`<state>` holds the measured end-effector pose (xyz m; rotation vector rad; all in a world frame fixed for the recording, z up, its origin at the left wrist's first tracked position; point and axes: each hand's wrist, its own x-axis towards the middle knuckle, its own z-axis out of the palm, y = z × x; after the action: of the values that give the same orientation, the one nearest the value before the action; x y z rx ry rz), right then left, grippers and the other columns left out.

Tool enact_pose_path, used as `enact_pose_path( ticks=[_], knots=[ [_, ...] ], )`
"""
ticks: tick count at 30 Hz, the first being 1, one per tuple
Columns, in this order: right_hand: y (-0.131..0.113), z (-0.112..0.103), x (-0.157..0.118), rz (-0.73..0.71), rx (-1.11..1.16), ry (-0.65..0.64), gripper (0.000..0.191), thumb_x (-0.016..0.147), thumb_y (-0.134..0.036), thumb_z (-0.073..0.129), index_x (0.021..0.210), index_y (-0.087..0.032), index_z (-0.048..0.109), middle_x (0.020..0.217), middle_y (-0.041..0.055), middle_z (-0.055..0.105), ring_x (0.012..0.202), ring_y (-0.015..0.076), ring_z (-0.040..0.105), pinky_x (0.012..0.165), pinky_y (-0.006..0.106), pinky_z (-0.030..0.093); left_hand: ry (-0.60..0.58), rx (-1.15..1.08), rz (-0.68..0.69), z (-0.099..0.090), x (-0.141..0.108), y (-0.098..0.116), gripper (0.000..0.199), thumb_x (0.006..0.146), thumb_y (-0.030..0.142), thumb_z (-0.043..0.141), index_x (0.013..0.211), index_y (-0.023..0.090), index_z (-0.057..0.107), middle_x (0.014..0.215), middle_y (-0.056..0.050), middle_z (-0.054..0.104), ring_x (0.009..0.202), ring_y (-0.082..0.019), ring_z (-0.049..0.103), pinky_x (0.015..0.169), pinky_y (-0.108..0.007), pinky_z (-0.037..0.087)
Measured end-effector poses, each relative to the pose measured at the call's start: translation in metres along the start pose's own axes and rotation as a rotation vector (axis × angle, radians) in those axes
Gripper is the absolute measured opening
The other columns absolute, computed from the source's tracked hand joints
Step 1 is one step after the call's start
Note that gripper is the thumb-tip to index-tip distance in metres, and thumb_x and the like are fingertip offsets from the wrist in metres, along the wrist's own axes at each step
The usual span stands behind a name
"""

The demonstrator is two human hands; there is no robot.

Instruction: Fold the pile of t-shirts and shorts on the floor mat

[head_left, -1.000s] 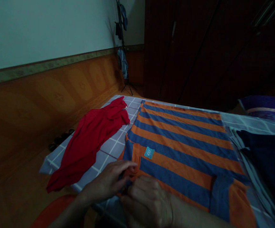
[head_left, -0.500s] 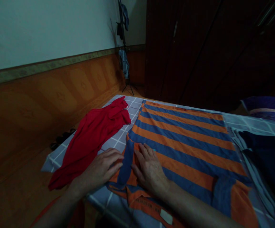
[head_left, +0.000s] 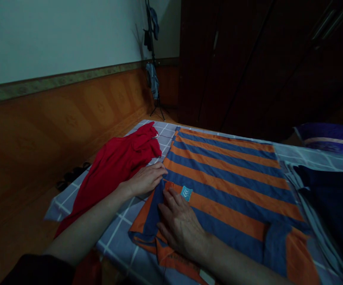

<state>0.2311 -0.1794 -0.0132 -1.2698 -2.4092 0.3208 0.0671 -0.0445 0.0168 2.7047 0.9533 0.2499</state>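
Note:
An orange and blue striped shirt (head_left: 224, 186) lies spread flat, a small light-blue patch (head_left: 186, 193) showing near its sleeve. At the shirt's left side edge, just above the sleeve, my left hand (head_left: 149, 178) has its thumb and fingertips drawn together on the fabric. My right hand (head_left: 183, 223) rests palm down across the shirt near the shoulder, fingers stretched out and slightly bent. Beneath the right wrist, the collar area is partly hidden. A red garment (head_left: 114, 162) lies to the left, partly covered by my left forearm.
The checked grey sheet (head_left: 118, 233) covers the bed. Dark folded clothes (head_left: 331, 198) lie at the right, with a purple bundle (head_left: 331, 136) behind them. A clothes stand (head_left: 153, 59) is in the far corner, beside a dark wardrobe (head_left: 233, 59). Shoes (head_left: 73, 174) sit on the floor at left.
My left hand has moved up and right, from the sleeve to the shirt's side edge. My right hand has shifted slightly down and left, uncovering the light-blue patch.

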Motion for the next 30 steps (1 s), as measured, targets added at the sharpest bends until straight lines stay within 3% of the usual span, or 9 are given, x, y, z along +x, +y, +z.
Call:
enact_pose_path(
  ticks=[7,12,18,21,30],
  knots=[
    [-0.003,-0.002,0.000,-0.220,-0.041,0.062,0.018,0.092,-0.022,0.045,0.099,-0.014,0.059,0.106,0.0132,0.060,0.102,0.0235,0.052,0.086,0.037,0.045,-0.152,0.107,0.077,-0.006,0.019,0.012,0.010,0.088,0.023,0.054,0.094,0.022,0.062,0.095,-0.001,0.059,0.087,-0.018,0.060,0.071,-0.026,0.043],
    [-0.005,-0.006,0.001,-0.346,-0.069,-0.003,0.015,0.092,-0.021,0.045,0.084,-0.016,0.058,0.080,0.0055,0.058,0.076,0.0190,0.051,0.064,0.030,0.040,-0.116,0.077,0.086,-0.004,0.024,0.017,0.013,0.090,0.019,0.051,0.081,0.020,0.060,0.084,0.001,0.056,0.077,-0.015,0.058,0.066,-0.025,0.039],
    [-0.006,-0.007,0.001,-0.341,-0.104,-0.054,0.015,0.091,-0.020,0.048,0.080,-0.017,0.057,0.077,0.0039,0.057,0.072,0.0188,0.047,0.060,0.032,0.035,-0.160,-0.013,0.104,-0.001,0.020,0.015,0.009,0.087,0.022,0.057,0.094,0.021,0.062,0.097,-0.001,0.058,0.088,-0.016,0.058,0.074,-0.024,0.040],
    [-0.006,-0.005,0.002,-0.342,-0.105,-0.047,0.013,0.090,-0.020,0.050,0.080,-0.017,0.057,0.077,0.0033,0.057,0.072,0.0186,0.047,0.060,0.032,0.035,-0.175,-0.024,0.108,0.003,0.019,0.013,0.006,0.086,0.019,0.057,0.088,0.020,0.063,0.094,0.000,0.059,0.087,-0.016,0.058,0.075,-0.024,0.040],
    [-0.007,-0.002,0.001,-0.349,-0.105,-0.063,0.012,0.089,-0.017,0.051,0.080,-0.015,0.058,0.076,0.0042,0.057,0.069,0.0182,0.046,0.055,0.031,0.034,-0.068,-0.145,0.084,0.003,0.026,0.031,0.010,0.091,0.019,0.052,0.087,0.019,0.061,0.085,0.001,0.065,0.083,-0.015,0.060,0.075,-0.024,0.040]
  ],
)
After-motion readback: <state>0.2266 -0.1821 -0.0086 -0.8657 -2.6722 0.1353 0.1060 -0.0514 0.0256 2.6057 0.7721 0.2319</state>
